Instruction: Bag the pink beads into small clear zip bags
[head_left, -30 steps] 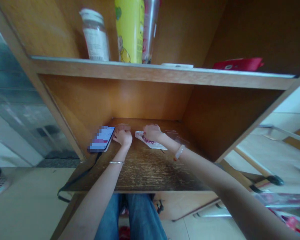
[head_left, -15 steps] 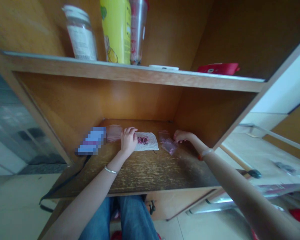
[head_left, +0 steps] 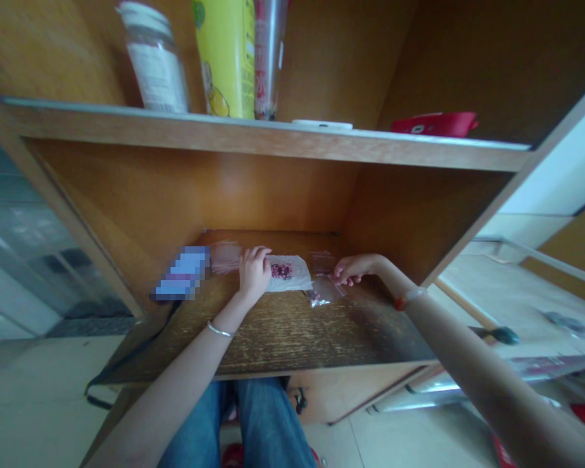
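A white, crinkled sheet [head_left: 299, 276] lies on the wooden surface with several small pink and dark red beads [head_left: 281, 270] in its middle. My left hand [head_left: 255, 272] is on the sheet's left end, its fingers curled over that edge; the fingertips are partly hidden. Pinched in the fingers of my right hand [head_left: 355, 269] is the upper edge of a small clear plastic bag [head_left: 327, 290]. A few beads show in the bag's lower left corner, close to the sheet. Behind it lies another clear bag [head_left: 322, 261].
Left of the sheet are a stack of clear bags [head_left: 225, 257] and a blurred phone-like device [head_left: 182, 273] with a dark strap [head_left: 146, 341]. A shelf [head_left: 253, 138] overhead bears a jar [head_left: 156, 71], a yellow container [head_left: 228, 58], a clear cup [head_left: 268, 65] and a red item [head_left: 433, 125].
My right hand has moved the clear bag left, towards the sheet, and the bag now lies flatter to the left. My left hand keeps its place on the sheet. The view has shifted slightly.
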{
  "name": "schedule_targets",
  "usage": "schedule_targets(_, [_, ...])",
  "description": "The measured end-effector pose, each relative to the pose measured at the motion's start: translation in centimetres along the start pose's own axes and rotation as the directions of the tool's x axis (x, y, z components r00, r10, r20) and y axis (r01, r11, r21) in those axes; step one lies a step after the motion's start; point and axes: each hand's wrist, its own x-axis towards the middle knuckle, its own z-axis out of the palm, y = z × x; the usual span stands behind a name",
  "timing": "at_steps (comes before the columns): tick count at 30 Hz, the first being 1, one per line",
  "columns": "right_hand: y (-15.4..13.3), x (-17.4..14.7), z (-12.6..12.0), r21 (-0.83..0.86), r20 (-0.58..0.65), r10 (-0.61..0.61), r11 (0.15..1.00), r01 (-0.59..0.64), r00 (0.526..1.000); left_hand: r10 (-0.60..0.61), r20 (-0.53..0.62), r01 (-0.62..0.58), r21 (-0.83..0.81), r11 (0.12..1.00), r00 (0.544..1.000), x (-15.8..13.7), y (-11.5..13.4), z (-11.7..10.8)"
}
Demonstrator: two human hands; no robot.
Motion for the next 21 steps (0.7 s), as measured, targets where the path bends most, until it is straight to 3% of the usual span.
schedule_targets(3, [-1.2, -1.3, 0.1, 0.191, 0.017, -0.16, 0.969, 0.154, 0.987, 0.002, -0.029, -0.003, -0.03, 1.0, 1.0, 0.0, 0.3, -0.2])
schedule_targets(6, [-2.8, -1.8, 0.6, 0.386, -0.132, -0.31, 0.859, 0.337, 0.942, 0.043, -0.057, -0.048, -0.082, 0.995, 0.997, -0.1, 0.8, -0.5])
schedule_targets(12, [-6.9, 1.6, 4.0, 0.536, -0.49, -0.321, 0.623, 0.571, 0.81, 0.156, -0.042, -0.161, -0.161, 0.974, 0.987, -0.3, 1.5, -1.1])
schedule_targets(17, [-10.1, 5.0, 7.1, 0.496, -0.748, -0.216, 0.447, 0.745, 0.627, 0.151, -0.057, -0.158, -0.163, 0.974, 0.987, -0.3, 1.2, -0.7])
schedule_targets(21, [-11.0, 6.5, 8.6, 0.337, -0.863, -0.183, 0.487, 0.806, 0.471, 0.099, -0.105, -0.111, -0.122, 0.986, 0.99, -0.2, 1.0, -0.4])
